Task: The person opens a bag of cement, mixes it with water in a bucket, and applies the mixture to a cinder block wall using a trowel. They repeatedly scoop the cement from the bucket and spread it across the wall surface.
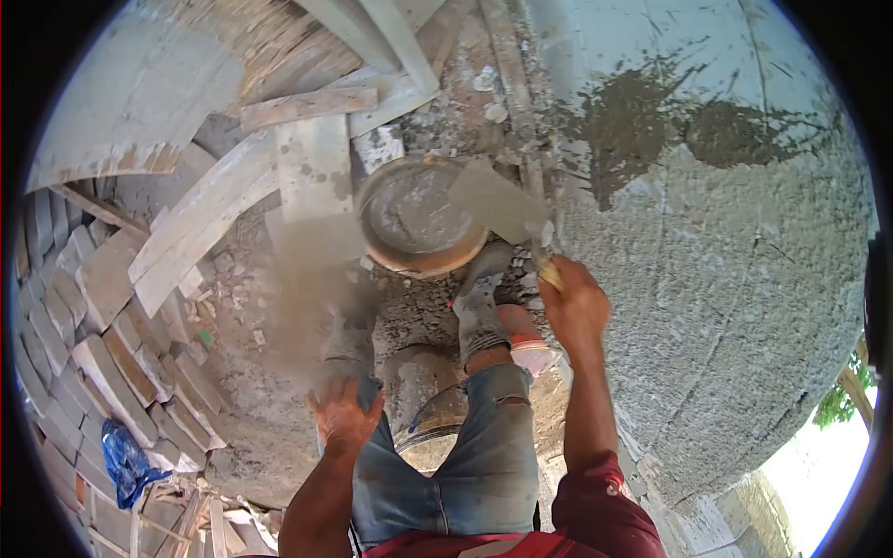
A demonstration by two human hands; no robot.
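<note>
My right hand (575, 305) grips the wooden handle of a trowel (495, 203). Its grey blade points up and left, over the rim of a round pan (372, 237) that holds wet mortar. My left hand (342, 414) is lower, by my left knee. It holds a flat board (312, 279) that is smeared by motion and reaches up towards the pan. Both of my feet (479, 302), caked in mortar, stand just below the pan.
A rough plastered wall (735, 298) fills the right side, with darker wet mortar patches (642, 139) near its top. Loose planks (307, 107) lie above the pan. Bricks (102, 353) are stacked at the left beside a blue bag (126, 460). A round drum (423, 400) sits between my legs.
</note>
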